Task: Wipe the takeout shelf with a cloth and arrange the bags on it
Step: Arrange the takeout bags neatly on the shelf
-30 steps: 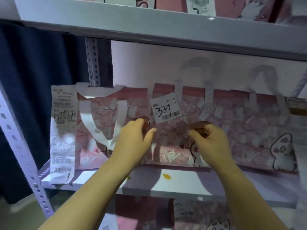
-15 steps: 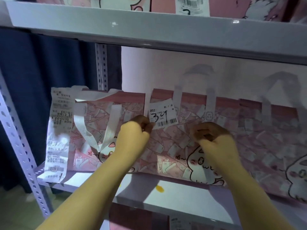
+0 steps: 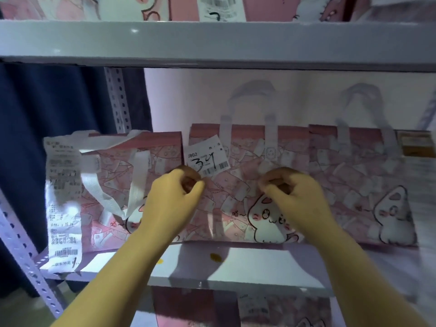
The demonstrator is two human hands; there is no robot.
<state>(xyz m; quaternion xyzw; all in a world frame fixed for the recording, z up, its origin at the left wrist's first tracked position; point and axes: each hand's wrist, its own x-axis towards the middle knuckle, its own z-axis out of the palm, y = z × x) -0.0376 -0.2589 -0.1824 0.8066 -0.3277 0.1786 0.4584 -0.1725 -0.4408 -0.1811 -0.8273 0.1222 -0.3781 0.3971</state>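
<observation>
Three pink takeout bags with cartoon cats stand in a row on the white shelf board (image 3: 259,263): a left bag (image 3: 111,180), a middle bag (image 3: 236,197) and a right bag (image 3: 354,180). The middle bag carries a white label (image 3: 207,159) marked 34. My left hand (image 3: 174,199) has its fingers curled at the middle bag's left edge, just under the label, pinching it. My right hand (image 3: 292,197) is curled on the same bag's front, above the cat drawing, pinching the fabric. No cloth is in view.
A long receipt (image 3: 62,197) hangs off the left bag, past the shelf's front edge. An orange spot (image 3: 215,257) lies on the board. The upper shelf (image 3: 212,43) hangs close overhead with more bags. A perforated post (image 3: 23,256) stands at left. More bags (image 3: 259,308) sit below.
Both hands have curled tighter on the middle bag's front and sit slightly higher, near the label. The view has shifted, bringing the right bag fully into sight.
</observation>
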